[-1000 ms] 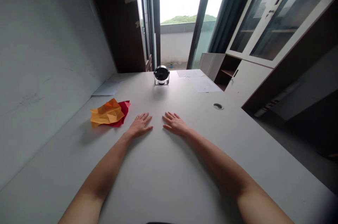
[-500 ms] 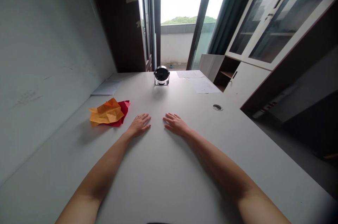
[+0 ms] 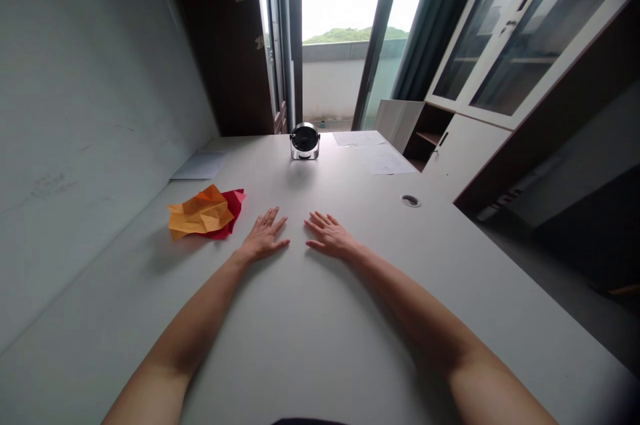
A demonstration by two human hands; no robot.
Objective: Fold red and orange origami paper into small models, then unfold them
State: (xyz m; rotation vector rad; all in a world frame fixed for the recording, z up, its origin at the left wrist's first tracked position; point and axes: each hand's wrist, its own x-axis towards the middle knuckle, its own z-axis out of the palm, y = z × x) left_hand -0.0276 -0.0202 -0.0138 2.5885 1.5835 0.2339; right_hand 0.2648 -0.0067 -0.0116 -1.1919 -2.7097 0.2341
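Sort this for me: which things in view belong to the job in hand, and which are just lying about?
Probably in the job, by nearness:
left hand and right hand, palms down on the white table
creased orange paper
red paper, partly under the orange

Apparently just lying about:
round black object
white sheets, far right
pale sheet, far left

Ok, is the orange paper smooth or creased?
Creased: the orange paper shows sharp ridges and an uneven outline, lying partly over the red paper.
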